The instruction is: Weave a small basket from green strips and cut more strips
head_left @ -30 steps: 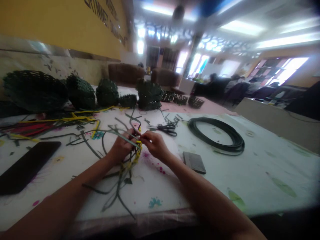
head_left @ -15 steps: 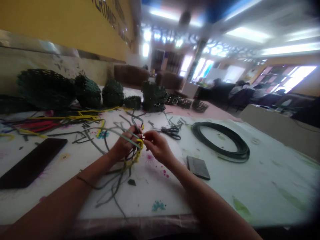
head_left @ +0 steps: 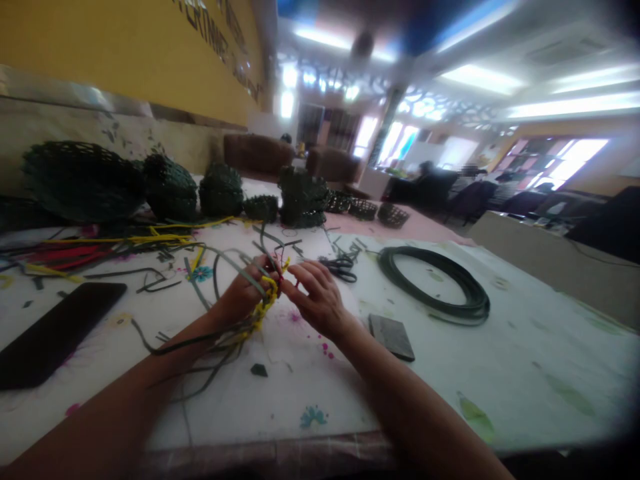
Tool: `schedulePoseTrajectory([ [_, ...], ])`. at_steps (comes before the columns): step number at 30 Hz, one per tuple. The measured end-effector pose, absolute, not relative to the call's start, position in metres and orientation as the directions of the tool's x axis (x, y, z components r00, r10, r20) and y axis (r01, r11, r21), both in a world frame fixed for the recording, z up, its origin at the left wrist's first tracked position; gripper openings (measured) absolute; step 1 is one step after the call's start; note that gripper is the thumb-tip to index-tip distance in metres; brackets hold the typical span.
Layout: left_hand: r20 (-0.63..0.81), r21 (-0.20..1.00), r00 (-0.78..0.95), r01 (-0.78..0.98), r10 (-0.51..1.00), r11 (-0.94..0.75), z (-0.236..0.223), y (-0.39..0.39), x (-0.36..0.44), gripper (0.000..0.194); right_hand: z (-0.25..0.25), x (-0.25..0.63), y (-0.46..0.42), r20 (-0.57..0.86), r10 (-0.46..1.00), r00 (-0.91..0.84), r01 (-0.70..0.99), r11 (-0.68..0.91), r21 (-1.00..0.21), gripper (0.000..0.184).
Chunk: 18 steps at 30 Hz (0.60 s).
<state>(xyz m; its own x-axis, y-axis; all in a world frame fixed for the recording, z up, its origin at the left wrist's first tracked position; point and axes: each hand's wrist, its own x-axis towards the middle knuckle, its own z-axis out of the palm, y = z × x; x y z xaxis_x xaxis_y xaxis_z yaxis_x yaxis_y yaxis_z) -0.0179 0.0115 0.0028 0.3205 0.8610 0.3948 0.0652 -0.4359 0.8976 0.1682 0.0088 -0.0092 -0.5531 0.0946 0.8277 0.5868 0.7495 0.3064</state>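
My left hand (head_left: pixel 246 288) is closed around a partly woven piece of strips (head_left: pixel 261 312), whose yellow band curves down from the fingers. Loose dark green ends stick out above the hand and trail over my left wrist. A thin red strip (head_left: pixel 281 275) shows at the top of the weave. My right hand (head_left: pixel 320 300) is at the right side of the piece, thumb and forefinger at the weave. A bit of red shows between its fingers, which bend round it; the exact grip is partly hidden.
Several dark green woven baskets (head_left: pixel 220 190) line the back. Black scissors (head_left: pixel 341 269) lie beyond my right hand, near a coil of green strip (head_left: pixel 430 283) and a grey flat block (head_left: pixel 392 337). At left are a black flat slab (head_left: pixel 60 333) and red strips (head_left: pixel 70 253).
My right hand has turned, its back now facing up more and its fingers more spread. The woven piece has tilted, and its loose lower ends have swung left over my left forearm.
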Motion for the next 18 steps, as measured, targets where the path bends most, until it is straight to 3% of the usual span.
schedulePoseTrajectory([
  [6, 0.320, 0.921, 0.328, 0.112, 0.889, -0.373, -0.001, 0.009, -0.018, 0.021, -0.021, 0.165, 0.015, 0.880, 0.270, -0.391, 0.658, 0.751, 0.062, 0.016],
  [14, 0.357, 0.892, 0.222, 0.208, 0.907, -0.402, -0.005, 0.008, -0.015, 0.018, -0.019, 0.163, 0.013, 0.917, 0.248, -0.312, 0.684, 0.729, 0.035, 0.012],
  [18, 0.373, 0.878, 0.216, 0.231, 0.902, -0.419, -0.005, 0.009, -0.016, 0.019, -0.019, 0.164, 0.014, 0.920, 0.254, -0.300, 0.661, 0.751, 0.009, 0.018],
])
